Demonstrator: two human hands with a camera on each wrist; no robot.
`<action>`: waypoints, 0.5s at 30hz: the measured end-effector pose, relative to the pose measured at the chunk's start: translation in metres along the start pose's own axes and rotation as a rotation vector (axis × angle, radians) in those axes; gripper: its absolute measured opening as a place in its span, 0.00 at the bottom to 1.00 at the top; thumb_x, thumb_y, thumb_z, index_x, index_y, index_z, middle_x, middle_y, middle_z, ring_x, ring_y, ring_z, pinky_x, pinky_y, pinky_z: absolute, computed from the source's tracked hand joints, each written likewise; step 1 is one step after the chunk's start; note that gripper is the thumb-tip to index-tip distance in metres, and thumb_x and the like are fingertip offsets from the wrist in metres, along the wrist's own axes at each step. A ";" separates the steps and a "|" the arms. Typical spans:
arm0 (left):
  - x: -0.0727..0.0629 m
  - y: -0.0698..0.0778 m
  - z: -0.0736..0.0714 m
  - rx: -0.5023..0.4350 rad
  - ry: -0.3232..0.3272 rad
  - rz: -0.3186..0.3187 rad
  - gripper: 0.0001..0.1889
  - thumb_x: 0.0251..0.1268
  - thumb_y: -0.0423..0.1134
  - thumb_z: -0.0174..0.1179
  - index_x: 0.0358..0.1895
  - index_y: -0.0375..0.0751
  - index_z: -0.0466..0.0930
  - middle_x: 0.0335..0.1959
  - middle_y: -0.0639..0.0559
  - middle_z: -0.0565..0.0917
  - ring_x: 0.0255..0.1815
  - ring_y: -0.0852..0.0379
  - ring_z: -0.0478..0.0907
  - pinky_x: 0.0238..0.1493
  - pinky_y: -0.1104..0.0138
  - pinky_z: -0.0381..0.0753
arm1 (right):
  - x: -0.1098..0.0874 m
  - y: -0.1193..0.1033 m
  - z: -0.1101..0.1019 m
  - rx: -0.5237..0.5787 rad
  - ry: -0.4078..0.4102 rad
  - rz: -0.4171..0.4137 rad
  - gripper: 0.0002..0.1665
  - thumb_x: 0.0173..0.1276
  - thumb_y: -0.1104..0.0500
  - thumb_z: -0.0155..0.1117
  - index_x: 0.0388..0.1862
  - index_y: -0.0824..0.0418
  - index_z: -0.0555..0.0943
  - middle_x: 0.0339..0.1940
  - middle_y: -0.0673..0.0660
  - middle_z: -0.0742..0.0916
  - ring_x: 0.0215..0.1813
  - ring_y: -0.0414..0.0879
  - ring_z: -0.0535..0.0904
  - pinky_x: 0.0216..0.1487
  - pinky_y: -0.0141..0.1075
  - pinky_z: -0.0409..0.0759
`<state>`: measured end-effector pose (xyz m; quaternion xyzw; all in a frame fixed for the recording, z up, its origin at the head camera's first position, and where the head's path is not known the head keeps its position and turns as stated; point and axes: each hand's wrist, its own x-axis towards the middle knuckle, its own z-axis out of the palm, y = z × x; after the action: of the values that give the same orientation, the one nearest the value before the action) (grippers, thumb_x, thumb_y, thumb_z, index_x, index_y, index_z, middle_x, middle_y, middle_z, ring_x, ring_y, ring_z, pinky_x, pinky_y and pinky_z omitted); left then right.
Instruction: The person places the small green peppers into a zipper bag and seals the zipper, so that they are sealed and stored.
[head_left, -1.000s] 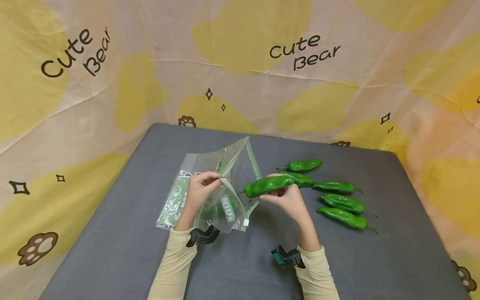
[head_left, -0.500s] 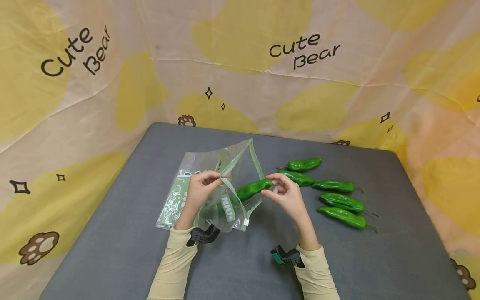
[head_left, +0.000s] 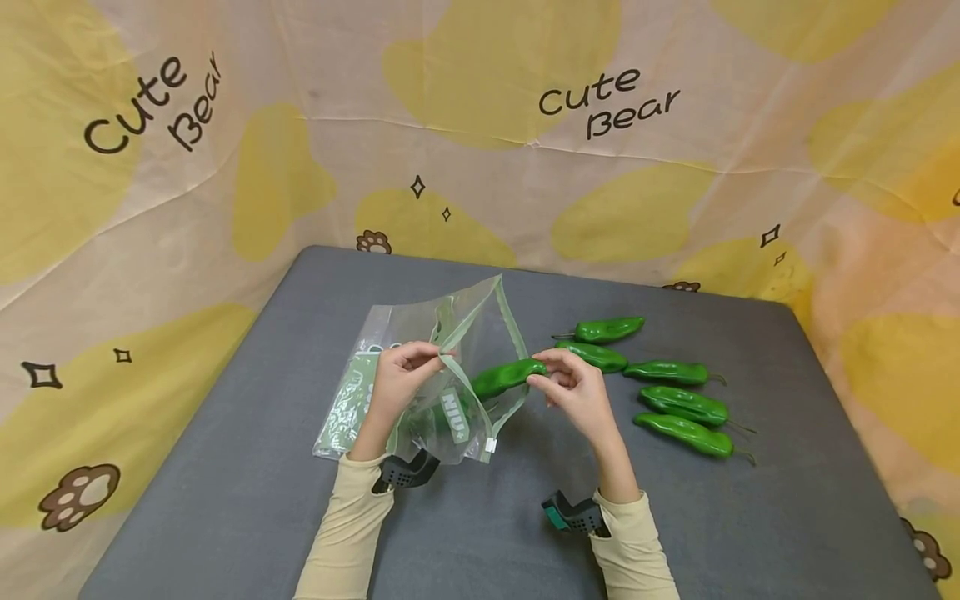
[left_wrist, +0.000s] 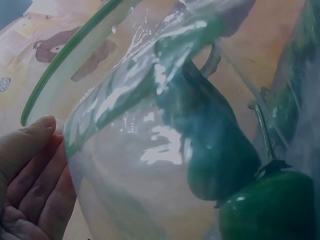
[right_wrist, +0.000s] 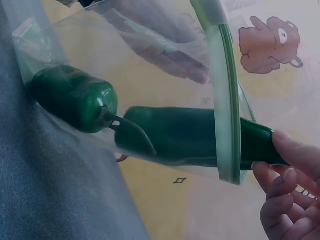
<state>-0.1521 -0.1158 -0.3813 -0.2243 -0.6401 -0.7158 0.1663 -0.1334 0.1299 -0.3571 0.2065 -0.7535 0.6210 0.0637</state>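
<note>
A clear zip bag [head_left: 468,312] with green edging stands with its mouth spread toward the right. My left hand [head_left: 399,385] pinches the bag's rim between thumb and fingers. My right hand [head_left: 576,390] pinches the tip of a green pepper [head_left: 501,379], whose stem end lies inside the bag. Through the plastic in the right wrist view, another green pepper [right_wrist: 75,97] shows deeper in the bag, its stem against the held one. The white slider [head_left: 491,445] sits at the lower corner of the mouth.
Several loose green peppers [head_left: 684,406] lie on the grey table [head_left: 757,533] to the right of my right hand. Under the left hand lies a flat, green-printed plastic package or bag part [head_left: 348,408]. A printed cloth [head_left: 480,75] hangs behind the table.
My right hand has slid the pepper leftward into the bag's mouth, its grip now at the tip. Over the last half second little has moved. The left hand keeps its hold.
</note>
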 end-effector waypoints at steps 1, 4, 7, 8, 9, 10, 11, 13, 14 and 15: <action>0.000 0.000 0.000 -0.002 0.002 0.000 0.12 0.45 0.13 0.57 0.27 0.31 0.81 0.27 0.45 0.83 0.28 0.60 0.81 0.29 0.70 0.80 | 0.000 0.000 0.000 -0.001 0.005 0.002 0.14 0.54 0.73 0.63 0.41 0.73 0.77 0.25 0.61 0.80 0.14 0.43 0.67 0.14 0.31 0.68; -0.001 0.000 0.000 0.001 0.002 0.002 0.10 0.45 0.12 0.57 0.26 0.27 0.80 0.27 0.45 0.83 0.27 0.60 0.81 0.28 0.70 0.80 | -0.001 0.000 0.001 -0.009 -0.006 0.002 0.13 0.55 0.73 0.63 0.41 0.73 0.76 0.25 0.62 0.81 0.14 0.45 0.68 0.14 0.31 0.68; 0.000 -0.001 0.000 0.007 0.001 0.001 0.09 0.45 0.12 0.57 0.26 0.26 0.79 0.27 0.45 0.83 0.28 0.60 0.81 0.28 0.70 0.80 | 0.000 -0.001 0.003 -0.015 -0.040 0.003 0.13 0.55 0.73 0.62 0.41 0.73 0.76 0.25 0.62 0.81 0.14 0.45 0.68 0.15 0.31 0.68; 0.000 -0.001 0.000 0.006 -0.001 0.000 0.10 0.45 0.12 0.57 0.26 0.28 0.80 0.27 0.45 0.83 0.28 0.60 0.81 0.28 0.70 0.80 | 0.000 -0.002 0.004 -0.018 -0.051 0.006 0.13 0.56 0.73 0.62 0.41 0.73 0.76 0.26 0.62 0.81 0.14 0.45 0.68 0.15 0.31 0.68; 0.000 -0.001 0.001 0.003 -0.003 0.000 0.11 0.45 0.12 0.57 0.26 0.29 0.81 0.27 0.46 0.83 0.28 0.60 0.81 0.29 0.70 0.80 | 0.000 -0.002 0.004 -0.022 -0.060 0.010 0.13 0.56 0.73 0.62 0.42 0.73 0.76 0.26 0.62 0.81 0.14 0.47 0.68 0.15 0.31 0.68; 0.001 0.001 0.001 0.001 -0.002 -0.001 0.12 0.45 0.12 0.56 0.26 0.31 0.81 0.27 0.46 0.83 0.28 0.60 0.81 0.29 0.70 0.80 | 0.001 -0.003 0.005 -0.022 -0.065 0.014 0.13 0.56 0.73 0.61 0.42 0.73 0.76 0.26 0.63 0.81 0.14 0.49 0.68 0.15 0.31 0.68; 0.002 0.001 0.001 -0.008 -0.005 0.001 0.13 0.45 0.12 0.57 0.27 0.33 0.82 0.27 0.46 0.83 0.28 0.60 0.81 0.29 0.70 0.80 | 0.001 -0.003 0.005 -0.022 -0.067 0.018 0.13 0.57 0.73 0.61 0.42 0.73 0.76 0.26 0.64 0.81 0.14 0.50 0.68 0.15 0.31 0.68; 0.002 0.000 0.000 -0.017 -0.010 0.011 0.15 0.46 0.12 0.57 0.28 0.35 0.82 0.27 0.46 0.83 0.28 0.60 0.81 0.29 0.70 0.80 | 0.001 -0.004 0.006 -0.022 -0.065 0.026 0.13 0.58 0.73 0.60 0.43 0.73 0.76 0.25 0.65 0.81 0.14 0.55 0.68 0.15 0.31 0.68; 0.003 -0.001 -0.001 -0.019 -0.012 0.014 0.15 0.46 0.13 0.57 0.28 0.36 0.82 0.28 0.45 0.83 0.28 0.60 0.81 0.29 0.70 0.80 | 0.002 -0.004 0.006 -0.022 -0.065 0.031 0.13 0.58 0.73 0.60 0.43 0.73 0.76 0.25 0.66 0.81 0.14 0.56 0.68 0.15 0.30 0.67; 0.003 -0.001 -0.001 -0.020 -0.013 0.018 0.15 0.46 0.13 0.57 0.28 0.36 0.82 0.28 0.45 0.83 0.28 0.60 0.81 0.28 0.70 0.80 | 0.002 -0.004 0.007 -0.022 -0.065 0.036 0.13 0.58 0.73 0.60 0.43 0.74 0.76 0.25 0.66 0.81 0.15 0.56 0.68 0.15 0.30 0.68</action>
<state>-0.1550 -0.1167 -0.3811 -0.2363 -0.6319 -0.7192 0.1665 -0.1322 0.1225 -0.3540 0.2123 -0.7655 0.6067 0.0301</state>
